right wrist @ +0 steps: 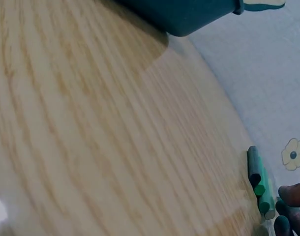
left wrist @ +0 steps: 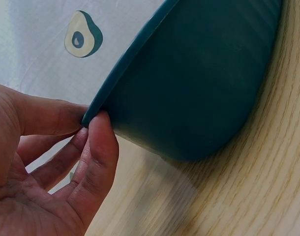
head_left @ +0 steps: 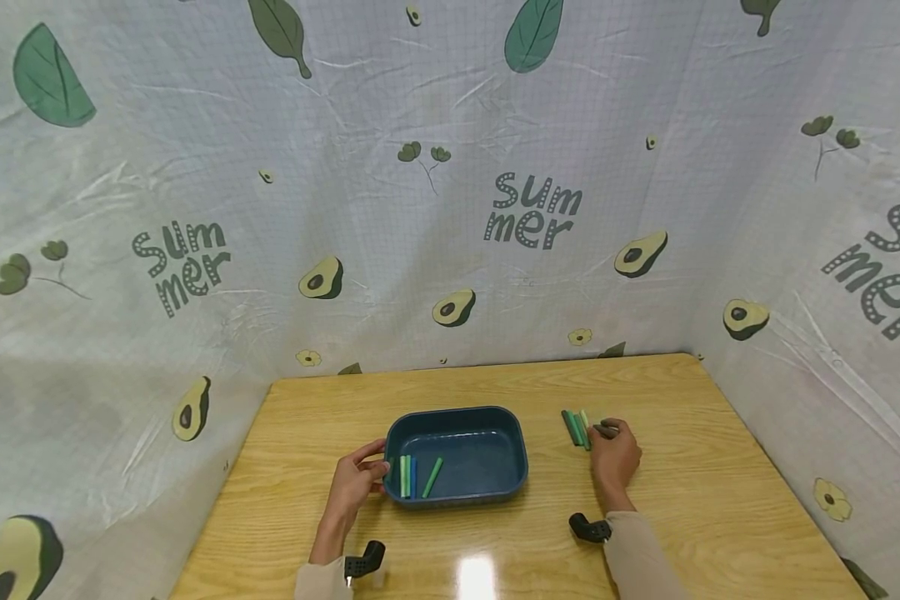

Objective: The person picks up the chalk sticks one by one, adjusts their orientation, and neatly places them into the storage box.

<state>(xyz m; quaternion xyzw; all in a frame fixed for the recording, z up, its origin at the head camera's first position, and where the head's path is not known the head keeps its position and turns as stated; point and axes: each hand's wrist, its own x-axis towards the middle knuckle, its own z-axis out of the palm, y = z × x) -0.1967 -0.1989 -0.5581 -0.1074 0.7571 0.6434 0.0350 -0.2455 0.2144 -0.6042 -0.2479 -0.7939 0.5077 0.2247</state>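
Note:
My left hand (head_left: 354, 482) pinches the left rim of a dark blue rectangular tub (head_left: 457, 502), thumb and fingers on either side of the edge in the left wrist view. Inside the tub's left end lie a light green stick (head_left: 404, 477), a blue stick (head_left: 413, 477) and a slanted green stick (head_left: 432, 477). On the table to the right, my right hand (head_left: 615, 458) has its fingers curled at a dark stick (head_left: 606, 431). Just left of those fingers, several crayon-like green sticks (right wrist: 255, 166) lie side by side. The right wrist view shows only fingertips at its lower right edge.
The wooden table (head_left: 540, 533) ends at the back against a white hanging sheet (head_left: 390, 225) printed with avocados and leaves. The sheet also runs along both sides. Black wrist cameras (head_left: 589, 528) sit on both wrists.

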